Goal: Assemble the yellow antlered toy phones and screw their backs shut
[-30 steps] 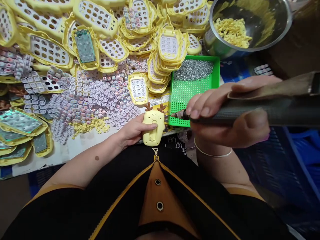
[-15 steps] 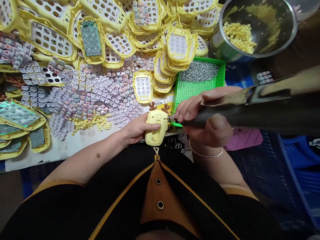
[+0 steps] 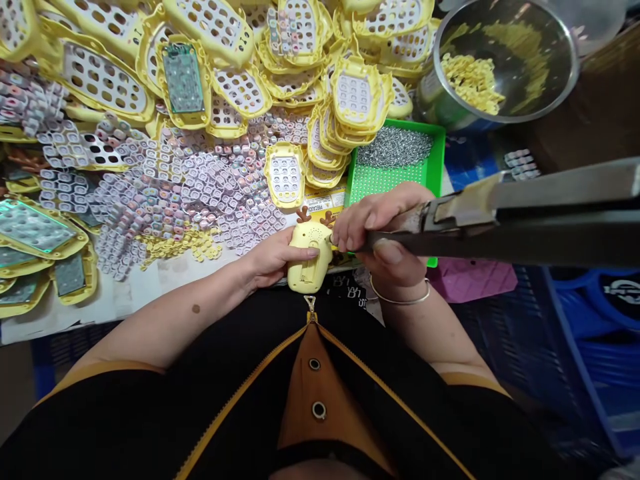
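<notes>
Toy [image 3: 311, 268], clasped by fingers [image 3: 303, 254] of the left hand [image 3: 270, 259], seems steadied for the screwdriver [image 3: 525, 230] the right hand [image 3: 387, 230] grips beside it.

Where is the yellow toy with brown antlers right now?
In the head view, the yellow antlered toy is near the middle, gripped by the left hand, above the zipper pull, with the driver in the right hand at its right edge.

A white tabletop [image 3: 135, 295] spreads left; blue crates [image 3: 520, 340] stand right; the background [image 3: 600, 107] beyond is dim brown.
</notes>
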### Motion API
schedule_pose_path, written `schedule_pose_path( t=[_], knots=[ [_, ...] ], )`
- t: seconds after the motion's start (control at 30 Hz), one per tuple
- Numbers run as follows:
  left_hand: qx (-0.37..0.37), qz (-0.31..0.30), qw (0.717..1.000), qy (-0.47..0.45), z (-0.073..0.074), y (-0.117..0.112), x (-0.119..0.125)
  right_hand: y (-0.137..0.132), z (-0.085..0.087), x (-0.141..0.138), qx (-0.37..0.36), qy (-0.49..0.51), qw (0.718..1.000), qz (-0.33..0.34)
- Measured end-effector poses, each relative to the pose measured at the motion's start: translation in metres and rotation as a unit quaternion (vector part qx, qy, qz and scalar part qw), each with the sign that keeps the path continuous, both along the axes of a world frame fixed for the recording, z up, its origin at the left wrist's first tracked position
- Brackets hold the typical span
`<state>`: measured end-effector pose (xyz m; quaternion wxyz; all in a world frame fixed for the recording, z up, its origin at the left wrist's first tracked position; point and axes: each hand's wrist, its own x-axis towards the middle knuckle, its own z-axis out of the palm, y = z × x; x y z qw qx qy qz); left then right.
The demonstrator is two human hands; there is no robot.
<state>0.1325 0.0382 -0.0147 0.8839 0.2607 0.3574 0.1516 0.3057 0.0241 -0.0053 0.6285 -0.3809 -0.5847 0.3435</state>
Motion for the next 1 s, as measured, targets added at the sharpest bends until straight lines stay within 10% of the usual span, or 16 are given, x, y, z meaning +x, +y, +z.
schedule_pose_path(
  t=[0.2, 0.37, 0.57, 1.0],
  knots=[
    [-0.015, 0.028, 0.999, 0.019, 0.003, -0.002, 0.003, -0.013, 0.018, -0.004, 0.085, 0.048, 0.995, 0.026],
    [-0.035, 0.033, 0.998, 0.044, 0.008, -0.001, 0.004, -0.011, 0.038, 0.019, 0.171, 0.087, 0.977, -0.098],
    [-0.028, 0.023, 0.998, 0.044, 0.008, 0.001, 0.003, 0.005, 0.015, 0.051, 0.141, 0.094, 0.96, -0.221],
    [-0.02, 0.013, 0.999, 0.03, 0.008, 0.002, 0.003, 0.015, -0.004, 0.055, 0.073, 0.062, 0.967, -0.234]
  ],
)
